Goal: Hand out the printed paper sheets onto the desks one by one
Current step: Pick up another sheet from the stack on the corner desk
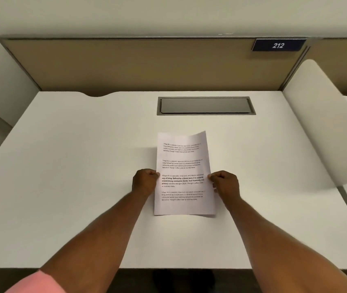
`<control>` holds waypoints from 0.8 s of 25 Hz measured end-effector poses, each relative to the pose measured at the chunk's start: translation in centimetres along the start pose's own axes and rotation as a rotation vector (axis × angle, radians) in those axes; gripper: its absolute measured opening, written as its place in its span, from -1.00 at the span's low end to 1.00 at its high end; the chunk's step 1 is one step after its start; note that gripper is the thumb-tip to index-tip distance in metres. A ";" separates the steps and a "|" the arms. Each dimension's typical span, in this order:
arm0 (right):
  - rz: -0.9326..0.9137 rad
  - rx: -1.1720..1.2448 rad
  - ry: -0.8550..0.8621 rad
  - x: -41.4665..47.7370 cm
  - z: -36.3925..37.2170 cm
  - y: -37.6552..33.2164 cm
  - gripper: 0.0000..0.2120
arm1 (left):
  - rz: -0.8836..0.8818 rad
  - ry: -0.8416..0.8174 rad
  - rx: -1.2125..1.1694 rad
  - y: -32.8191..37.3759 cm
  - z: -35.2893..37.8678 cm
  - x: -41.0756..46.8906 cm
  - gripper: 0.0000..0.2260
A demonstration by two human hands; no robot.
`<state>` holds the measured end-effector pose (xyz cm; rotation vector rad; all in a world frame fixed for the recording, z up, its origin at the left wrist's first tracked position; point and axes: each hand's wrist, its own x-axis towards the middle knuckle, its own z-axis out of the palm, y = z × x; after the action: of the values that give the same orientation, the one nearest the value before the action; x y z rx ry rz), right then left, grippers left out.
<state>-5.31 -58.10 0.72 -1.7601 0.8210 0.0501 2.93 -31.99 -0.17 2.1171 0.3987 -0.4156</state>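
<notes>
A printed paper sheet (183,166) with several paragraphs of black text is over the middle of a white desk (73,166). My left hand (145,182) pinches its left edge and my right hand (225,183) pinches its right edge, both about halfway down the page. The far end of the sheet curls up slightly off the desk and throws a faint shadow to the left. The near end lies close to the desk top; I cannot tell whether it touches.
A grey cable hatch (206,105) is set into the desk behind the sheet. A tan partition (126,64) closes the back, with a blue plate reading 212 (278,45). A white curved divider (320,123) stands at the right, with another desk beyond it.
</notes>
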 end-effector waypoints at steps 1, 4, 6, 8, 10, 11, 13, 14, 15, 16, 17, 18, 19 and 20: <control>0.003 -0.024 -0.011 0.2 -1.0 0.4 -0.87 | -0.013 -0.005 0.020 0.3 0.9 -0.6 -0.85; -0.016 -0.156 -0.060 0.5 -3.9 1.9 -0.84 | -0.061 0.004 0.078 0.5 3.6 -3.0 -0.85; -0.037 -0.251 -0.077 0.5 -5.4 2.9 -0.84 | -0.085 0.030 0.138 0.8 4.9 -4.5 -0.84; -0.048 -0.341 -0.091 0.4 -6.2 3.4 -0.83 | -0.116 0.055 0.198 1.1 5.7 -5.7 -0.80; -0.050 -0.429 -0.119 0.4 -6.8 3.6 -0.82 | -0.130 0.083 0.290 1.7 6.5 -6.8 -0.77; -0.058 -0.478 -0.131 0.4 -7.0 3.7 -0.82 | -0.131 0.099 0.332 1.9 6.7 -7.1 -0.76; -0.079 -0.589 -0.138 0.4 -7.5 3.8 -0.83 | -0.129 0.124 0.385 2.4 7.0 -7.6 -0.78; -0.087 -0.644 -0.135 0.4 -7.7 3.8 -0.83 | -0.127 0.129 0.407 2.5 7.1 -7.7 -0.80; -0.096 -0.688 -0.131 0.4 -7.8 4.0 -0.83 | -0.124 0.135 0.431 2.6 7.1 -7.8 -0.81; -0.098 -0.712 -0.132 0.4 -7.9 4.1 -0.83 | -0.122 0.139 0.451 2.7 7.1 -7.9 -0.81; -0.099 -0.723 -0.132 0.3 -8.0 4.3 -0.82 | -0.118 0.142 0.464 2.6 7.0 -7.9 -0.81; -0.099 -0.736 -0.130 0.2 -8.0 4.3 -0.81 | -0.114 0.145 0.469 2.6 7.0 -7.9 -0.80; -0.108 -0.753 -0.129 0.2 -7.9 4.2 -0.81 | -0.109 0.149 0.470 2.4 6.9 -7.8 -0.79; -0.117 -0.776 -0.131 0.2 -7.8 4.1 -0.82 | -0.107 0.151 0.469 2.3 6.8 -7.8 -0.78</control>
<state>-10.23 -65.44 0.06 -2.4948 0.6366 0.4523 -4.00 -39.94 1.34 2.6017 0.5439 -0.4444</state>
